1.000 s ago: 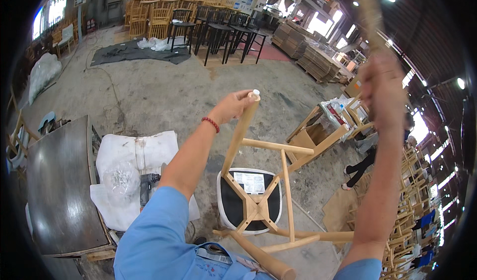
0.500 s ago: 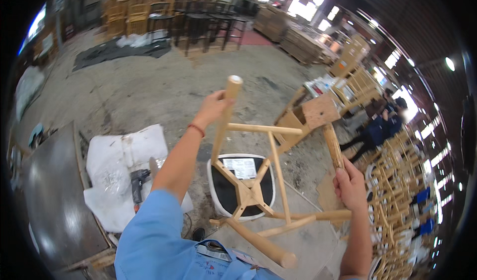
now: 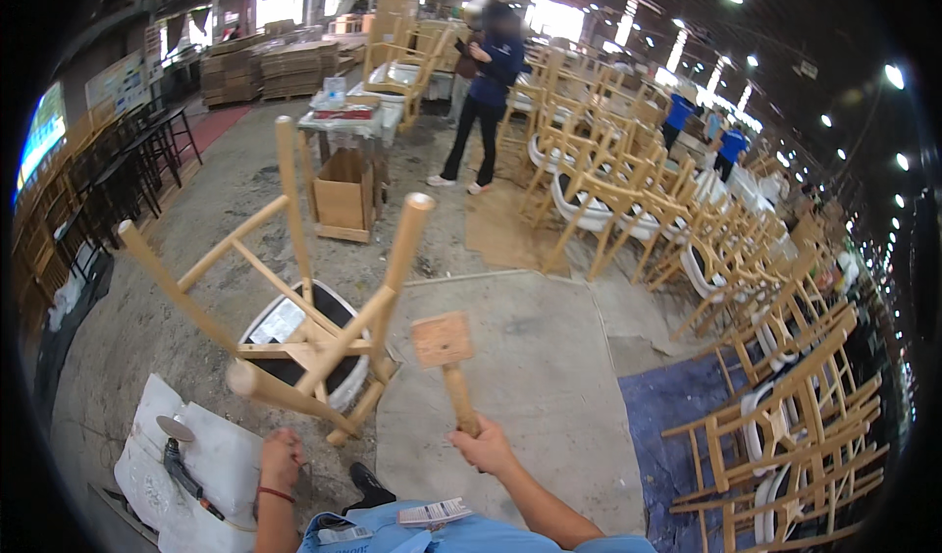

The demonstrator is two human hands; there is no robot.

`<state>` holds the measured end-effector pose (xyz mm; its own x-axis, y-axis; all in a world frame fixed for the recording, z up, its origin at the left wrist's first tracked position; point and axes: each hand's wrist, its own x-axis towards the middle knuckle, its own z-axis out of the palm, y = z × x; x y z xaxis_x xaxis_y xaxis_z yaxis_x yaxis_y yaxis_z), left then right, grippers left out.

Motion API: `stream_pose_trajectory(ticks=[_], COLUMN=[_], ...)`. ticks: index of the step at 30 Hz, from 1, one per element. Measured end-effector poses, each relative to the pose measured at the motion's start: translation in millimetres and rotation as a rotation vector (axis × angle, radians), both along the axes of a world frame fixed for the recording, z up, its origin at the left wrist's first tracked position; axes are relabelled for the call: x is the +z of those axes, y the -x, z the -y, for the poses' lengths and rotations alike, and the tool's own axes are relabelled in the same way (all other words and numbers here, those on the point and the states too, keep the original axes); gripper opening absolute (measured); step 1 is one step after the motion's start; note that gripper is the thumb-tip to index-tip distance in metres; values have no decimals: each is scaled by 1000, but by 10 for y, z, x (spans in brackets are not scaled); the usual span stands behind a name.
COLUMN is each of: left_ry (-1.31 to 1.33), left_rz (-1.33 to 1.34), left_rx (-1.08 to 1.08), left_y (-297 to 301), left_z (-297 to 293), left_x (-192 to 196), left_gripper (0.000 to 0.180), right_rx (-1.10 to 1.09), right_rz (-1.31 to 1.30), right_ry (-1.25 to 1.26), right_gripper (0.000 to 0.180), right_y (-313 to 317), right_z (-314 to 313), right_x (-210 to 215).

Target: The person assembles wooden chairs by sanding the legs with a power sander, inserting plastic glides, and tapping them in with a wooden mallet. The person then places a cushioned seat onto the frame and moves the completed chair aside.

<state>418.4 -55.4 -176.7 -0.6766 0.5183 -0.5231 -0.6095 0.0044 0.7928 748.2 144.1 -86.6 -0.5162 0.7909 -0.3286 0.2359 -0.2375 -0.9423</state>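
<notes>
Your right hand (image 3: 483,445) has its grip closed round the lower end of a wooden mallet (image 3: 446,362); the handle stands nearly upright and the square head faces you, just right of the upturned wooden chair (image 3: 294,327); mallet and chair do not touch. The chair lies seat-down on the concrete floor (image 3: 530,357), its dark seat pad ringed in white underneath, its 4 pale legs pointing up and outward; the nearest leg ends in a blurred round tip toward you. Your left hand (image 3: 282,455) sits low at the near left with a red band at the wrist; its fingers are curled, near the chair's lowest rail, but you cannot tell whether that grip holds anything. To its left a white cloth (image 3: 211,445) lies on the floor with a dark power tool (image 3: 182,470) on it. Farther off stands an open wooden crate (image 3: 343,195) below a small desk (image 3: 358,121); a person in a dark blue top (image 3: 486,102) stands beyond; rows of finished chairs (image 3: 687,259) fill the right side.
</notes>
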Motion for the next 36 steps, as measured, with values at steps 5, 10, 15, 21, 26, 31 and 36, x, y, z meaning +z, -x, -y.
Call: stream_pose_trajectory(ticks=[5, 10, 15, 21, 26, 31, 36], left_ry=[-16, 56, 90, -323, -338, -411, -278], left_rz=[-110, -274, -357, -874, -733, -721, -1218], left_rx=[-590, -594, -652, -720, -726, -646, -269], left_y=[-1627, -2403, -2482, -2086, -1737, -1499, -1040], left_z=[-565, -951, -930, -432, -149, 49, 206], left_x=[445, 744, 956, 1342, 1620, 1584, 2286], left_gripper=[24, 30, 32, 26, 27, 29, 25], right_rx=[47, -28, -60, 6, 34, 99, 95], right_rz=[-122, 6, 178, -203, -380, -343, -395], right_ry=[-138, -498, -605, 3, 194, 185, 99], right_gripper=[20, 25, 27, 24, 25, 24, 21], right_y=[-356, -450, -495, -228, 126, 357, 342], right_z=[355, 551, 528, 677, 831, 1029, 999], right_x=[-399, -116, 108, 752, 982, 1079, 1184])
